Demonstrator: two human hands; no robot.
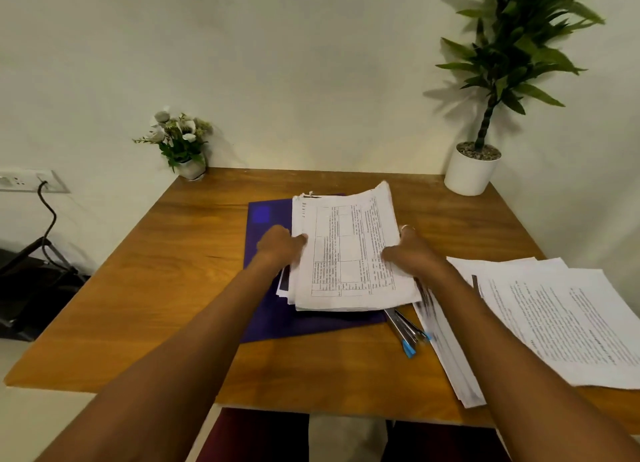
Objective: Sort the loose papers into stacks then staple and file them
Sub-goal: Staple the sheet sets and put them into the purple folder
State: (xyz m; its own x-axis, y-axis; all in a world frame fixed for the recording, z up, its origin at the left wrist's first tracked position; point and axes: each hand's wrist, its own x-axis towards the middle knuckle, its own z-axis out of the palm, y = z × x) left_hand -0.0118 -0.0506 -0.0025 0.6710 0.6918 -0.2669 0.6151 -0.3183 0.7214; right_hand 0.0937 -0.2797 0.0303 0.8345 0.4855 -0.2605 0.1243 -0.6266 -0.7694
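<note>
Now, one wooden table (166, 288) fills most of what I see, and its far edge touches the wall. One tall green plant (512, 45) stands in one white pot (469, 175) at the far right corner.

On the right side of the table the loose papers (561, 326) lie spread out. I count two overlapping groups there, the upper one with printed text and the lower one showing out toward me. I cannot count the single sheets. They hang a little over the near edge.

One purple folder (266, 319) lies flat in the middle of the table. On it sits one stack of papers (346, 253), and its top sheet shows a printed table. The edges of the stack are uneven.

Both my hands grip this stack. My left hand (280, 245) has its fingers curled at the left edge. My right hand (412, 250) holds the right edge with the thumb on the top sheet and the other fingers hidden behind the paper.

One small pot of white flowers (180, 139) stands at the far left corner. One silver stapler (405, 326) with blue ends lies just beside the near right corner of the folder, between the stack and the loose papers. I see one ring (407, 226) on my right hand.
</note>
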